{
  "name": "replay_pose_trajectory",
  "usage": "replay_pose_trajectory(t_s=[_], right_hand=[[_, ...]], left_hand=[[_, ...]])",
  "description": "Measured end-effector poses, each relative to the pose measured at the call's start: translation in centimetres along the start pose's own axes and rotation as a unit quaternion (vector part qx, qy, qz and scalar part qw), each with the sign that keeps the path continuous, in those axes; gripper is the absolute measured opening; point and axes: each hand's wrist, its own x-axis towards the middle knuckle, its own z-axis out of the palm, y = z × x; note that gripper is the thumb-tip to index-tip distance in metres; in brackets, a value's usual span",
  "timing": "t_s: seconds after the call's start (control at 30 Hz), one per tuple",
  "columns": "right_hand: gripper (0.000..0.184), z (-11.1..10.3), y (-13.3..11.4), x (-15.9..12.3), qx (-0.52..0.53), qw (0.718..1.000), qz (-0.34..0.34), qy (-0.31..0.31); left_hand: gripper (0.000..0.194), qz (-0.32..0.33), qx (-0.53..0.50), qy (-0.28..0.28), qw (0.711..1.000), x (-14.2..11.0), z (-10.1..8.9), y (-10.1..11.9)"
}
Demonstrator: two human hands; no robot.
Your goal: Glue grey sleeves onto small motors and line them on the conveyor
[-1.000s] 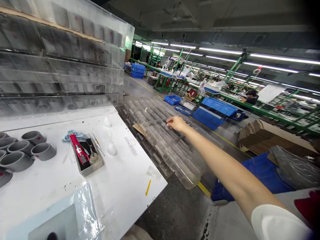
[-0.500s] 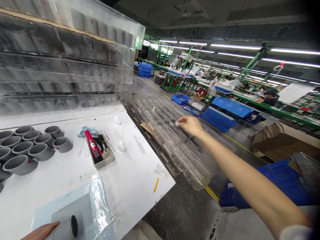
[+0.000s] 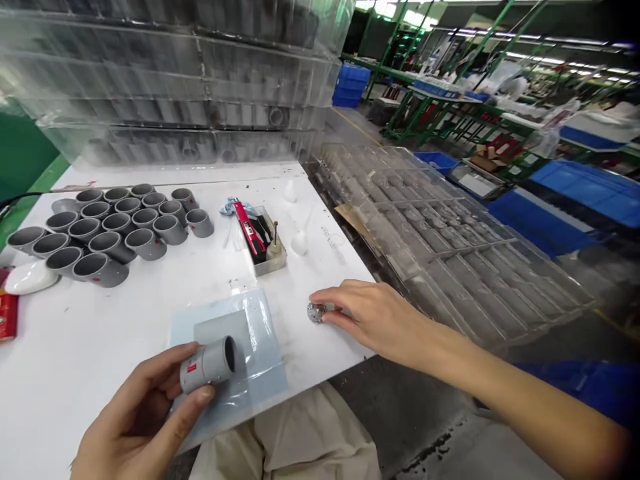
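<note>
My left hand (image 3: pixel 143 417) is closed round a short grey pipe fitting (image 3: pixel 209 363) with a small red label, held over a clear plastic sheet (image 3: pixel 250 333) near the front edge of the white table (image 3: pixel 100 327). To the right, my right hand (image 3: pixel 373 313) pinches a small shiny metal part (image 3: pixel 316 312) just above the table's right front corner. Several more grey fittings (image 3: pixel 107 230) stand grouped at the back left.
A small tray (image 3: pixel 267 250) with a red-handled tool stands mid-table. Clear plastic compartment trays (image 3: pixel 450 240) are stacked right of the table, and more rise behind it. Blue crates (image 3: pixel 565 200) and green work benches (image 3: pixel 450 100) fill the far right. A white oval object (image 3: pixel 30 277) lies at the left edge.
My right hand pulled back from the clear trays to the table's corner, now holding a small metal part. My left hand came into view and lifted the grey fitting. The view swung left and down.
</note>
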Motion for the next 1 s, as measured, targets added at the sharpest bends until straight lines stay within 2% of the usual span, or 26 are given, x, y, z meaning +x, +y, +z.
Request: replay_pose_trajectory(t_s=[0.1, 0.17, 0.37, 0.47, 0.6, 0.7, 0.77, 0.87, 1.0], right_hand=[[0.028, 0.0, 0.1, 0.6, -0.005, 1.000, 0.007, -0.023], [0.029, -0.1, 0.1, 0.6, -0.007, 1.000, 0.009, -0.025], [0.030, 0.9, -0.5, 0.5, -0.054, 0.998, 0.023, -0.002], [0.028, 1.5, -0.6, 0.8, -0.050, 0.999, 0.010, 0.006], [0.025, 1.7, -0.7, 0.8, 0.001, 1.000, -0.017, 0.022], [0.023, 2.2, -1.6, 0.6, 0.102, 0.994, -0.005, 0.035], [0.022, 3.3, -2.7, 0.3, 0.215, 0.976, 0.027, 0.037], [0.021, 5.6, -4.7, -0.1, 0.386, 0.918, 0.073, 0.049], [0.020, 8.1, -7.0, -0.8, 0.486, 0.858, 0.107, 0.131]], left_hand=[[0.044, 0.051, 0.035, -0.021, 0.998, 0.3, -0.5, -0.3], [0.041, 0.053, 0.026, -0.020, 0.998, 0.3, -0.3, 0.1], [0.034, -0.025, -0.085, -0.001, 0.996, -0.5, 1.4, 2.9], [0.032, -0.039, -0.097, 0.000, 0.994, -0.7, 1.6, 3.6], [0.036, -0.041, -0.067, 0.016, 0.997, -0.8, 1.3, 3.7], [0.033, -0.022, -0.020, 0.032, 0.999, -0.8, 1.0, 3.5], [0.028, -0.004, -0.010, 0.022, 1.000, -0.7, 0.9, 3.2], [0.023, 0.034, -0.009, -0.014, 0.999, -0.2, 0.7, 2.8], [0.024, 0.064, -0.007, -0.041, 0.997, 0.0, 0.6, 2.7]])
